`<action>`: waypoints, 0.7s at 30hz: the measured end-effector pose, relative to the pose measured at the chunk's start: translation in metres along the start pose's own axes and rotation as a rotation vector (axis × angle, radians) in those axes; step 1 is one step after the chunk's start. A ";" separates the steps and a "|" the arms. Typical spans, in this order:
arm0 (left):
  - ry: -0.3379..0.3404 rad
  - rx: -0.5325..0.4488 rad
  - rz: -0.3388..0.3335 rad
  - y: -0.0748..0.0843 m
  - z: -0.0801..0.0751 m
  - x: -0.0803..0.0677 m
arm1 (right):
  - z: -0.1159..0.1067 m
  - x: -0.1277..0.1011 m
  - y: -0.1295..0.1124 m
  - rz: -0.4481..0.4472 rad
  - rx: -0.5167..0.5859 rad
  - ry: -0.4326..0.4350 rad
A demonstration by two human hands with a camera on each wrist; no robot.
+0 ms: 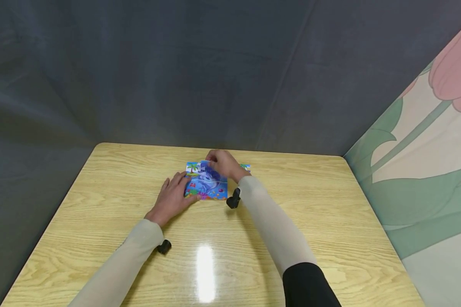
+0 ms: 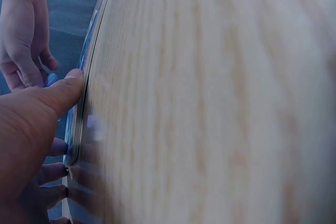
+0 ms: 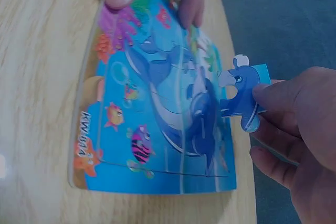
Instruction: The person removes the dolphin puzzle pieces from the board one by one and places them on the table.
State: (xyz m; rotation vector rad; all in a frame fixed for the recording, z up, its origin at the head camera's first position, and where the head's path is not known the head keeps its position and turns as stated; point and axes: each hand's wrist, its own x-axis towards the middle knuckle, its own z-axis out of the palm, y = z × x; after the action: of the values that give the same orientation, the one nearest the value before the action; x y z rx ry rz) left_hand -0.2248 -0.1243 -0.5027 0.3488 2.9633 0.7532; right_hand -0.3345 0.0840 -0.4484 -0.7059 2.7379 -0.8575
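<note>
A dolphin jigsaw puzzle (image 3: 126, 145) in a flat board lies near the table's far edge; the right forearm and hand cover part of it in the head view. My left hand (image 1: 170, 198) rests at its left side, fingers spread, with the thumb (image 2: 71, 80) touching the near edge. Above the far part of the puzzle, my right hand (image 1: 226, 165) pinches a loose blue puzzle piece (image 3: 244, 95) between thumb and fingers. That piece carries a dolphin's eye and a rounded knob. In the right wrist view it appears just beyond the board's edge.
The wooden table (image 1: 311, 192) meets a dark curtain (image 1: 176, 76) at the back. A tulip-patterned cloth (image 1: 426, 179) hangs along the right side. Small black devices (image 1: 233, 199) sit at both wrists.
</note>
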 end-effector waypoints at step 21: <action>-0.024 -0.004 -0.009 -0.001 -0.001 0.001 | -0.060 -0.045 0.075 0.131 0.144 0.090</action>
State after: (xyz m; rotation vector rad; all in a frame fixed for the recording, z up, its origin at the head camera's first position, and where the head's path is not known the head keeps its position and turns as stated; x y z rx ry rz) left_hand -0.2263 -0.1252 -0.5026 0.3417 2.9385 0.7489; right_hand -0.3431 0.1891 -0.4413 -0.4665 2.7288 -1.0675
